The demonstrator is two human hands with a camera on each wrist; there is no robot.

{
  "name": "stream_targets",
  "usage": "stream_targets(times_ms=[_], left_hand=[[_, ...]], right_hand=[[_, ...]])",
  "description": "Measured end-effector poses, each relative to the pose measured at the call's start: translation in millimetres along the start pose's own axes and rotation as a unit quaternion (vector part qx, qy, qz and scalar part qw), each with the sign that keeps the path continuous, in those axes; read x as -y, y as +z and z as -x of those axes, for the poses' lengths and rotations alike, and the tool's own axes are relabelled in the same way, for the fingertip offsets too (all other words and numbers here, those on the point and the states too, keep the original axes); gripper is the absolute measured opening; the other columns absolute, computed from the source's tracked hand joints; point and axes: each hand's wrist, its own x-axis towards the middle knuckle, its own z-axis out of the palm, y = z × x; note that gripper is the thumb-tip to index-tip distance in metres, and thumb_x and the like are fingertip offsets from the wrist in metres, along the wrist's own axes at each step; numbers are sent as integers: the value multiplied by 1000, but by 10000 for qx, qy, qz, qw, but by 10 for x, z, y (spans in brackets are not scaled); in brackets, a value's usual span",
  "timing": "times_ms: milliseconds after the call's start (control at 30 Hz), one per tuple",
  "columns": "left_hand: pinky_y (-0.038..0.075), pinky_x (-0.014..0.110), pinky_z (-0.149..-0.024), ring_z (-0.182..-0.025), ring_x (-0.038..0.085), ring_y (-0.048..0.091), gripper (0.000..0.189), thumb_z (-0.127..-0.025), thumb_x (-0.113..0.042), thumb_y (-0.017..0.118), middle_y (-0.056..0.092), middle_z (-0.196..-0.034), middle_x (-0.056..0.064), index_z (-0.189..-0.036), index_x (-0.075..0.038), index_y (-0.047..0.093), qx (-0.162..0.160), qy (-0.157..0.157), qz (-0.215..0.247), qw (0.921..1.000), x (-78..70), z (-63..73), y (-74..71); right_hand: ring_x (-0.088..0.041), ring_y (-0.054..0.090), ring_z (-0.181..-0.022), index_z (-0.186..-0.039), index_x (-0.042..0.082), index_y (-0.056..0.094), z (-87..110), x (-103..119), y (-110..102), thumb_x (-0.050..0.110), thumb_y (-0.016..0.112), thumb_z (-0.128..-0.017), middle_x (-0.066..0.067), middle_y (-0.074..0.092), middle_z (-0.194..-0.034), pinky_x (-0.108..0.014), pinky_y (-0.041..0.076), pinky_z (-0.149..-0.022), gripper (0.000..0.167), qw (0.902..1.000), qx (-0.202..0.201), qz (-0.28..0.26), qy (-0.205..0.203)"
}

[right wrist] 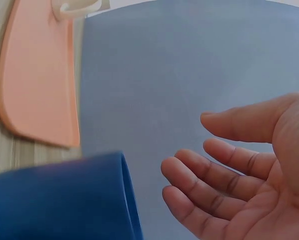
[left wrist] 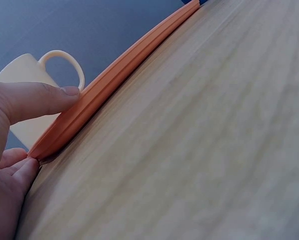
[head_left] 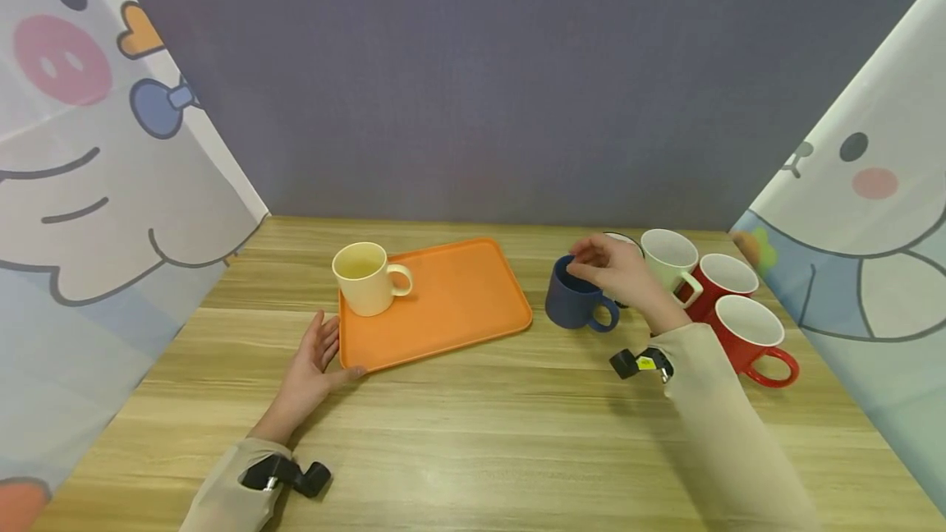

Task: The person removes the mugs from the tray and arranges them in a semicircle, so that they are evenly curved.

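My left hand holds the near left corner of an orange tray, the thumb at its front edge and the fingers along its left side. A pale yellow mug stands upright on the tray's left part, its handle pointing right. Beside the tray's right end, a dark blue mug stands upright on the table with its handle to the right. Just above the blue mug's rim is my right hand, its fingers loosely bent and holding nothing. In the right wrist view, a gap shows between the fingertips and the blue mug.
To the right stand a pale green mug and two red mugs with white insides, the nearer red mug in front. A dark-rimmed mug is partly hidden behind my right hand. A grey panel rises behind the wooden table.
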Motion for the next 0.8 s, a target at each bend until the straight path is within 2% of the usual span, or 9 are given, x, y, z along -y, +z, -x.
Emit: stream_targets(times_ms=[133, 300, 500, 700, 800], left_hand=[[27, 29, -118, -146, 44, 18, 117, -80, 12, 75, 13, -159, 31, -155, 1, -13, -15, 5, 38, 10000, 7, 0, -4], [29, 22, -116, -145, 45, 18, 116, -80, 12, 75, 14, -159, 31, -155, 2, -13, -30, 21, 18, 10000, 12, -4, -14], [28, 28, -118, -146, 45, 18, 117, -80, 13, 75, 13, -159, 31, -155, 2, -13, -19, 47, 42, 10000, 16, -8, -17], [32, 10, -108, -144, 47, 18, 117, -79, 12, 76, 14, -158, 32, -155, 4, -12, -10, 141, 40, 9999, 47, -17, -6], [31, 7, -106, -144, 47, 19, 117, -78, 12, 77, 14, -158, 32, -155, 4, -12, -8, 151, 40, 9999, 59, -27, -8]], right_hand=[[-31, 67, -90, -115, -3, 64, -92, 48, 133, 10, 69, -94, -17, 69, -101, -40, 54, -81, 25, 9998, 56, -149, -75], [-30, 66, -92, -114, -2, 65, -209, 102, 362, 8, 69, -93, -15, 69, -100, -42, 55, -82, 24, 9986, 208, -467, -101], [-28, 65, -91, -113, -2, 65, -338, 146, 673, 7, 67, -93, -12, 68, -98, -41, 55, -82, 22, 9950, 564, -806, -175], [-24, 65, -91, -113, 2, 66, -451, 234, 939, 9, 69, -93, -9, 68, -97, -38, 55, -81, 21, 9930, 783, -889, -45], [-24, 65, -89, -111, 0, 67, -511, 269, 1065, 8, 70, -91, -9, 68, -95, -35, 55, -77, 21, 9925, 778, -934, -157]])
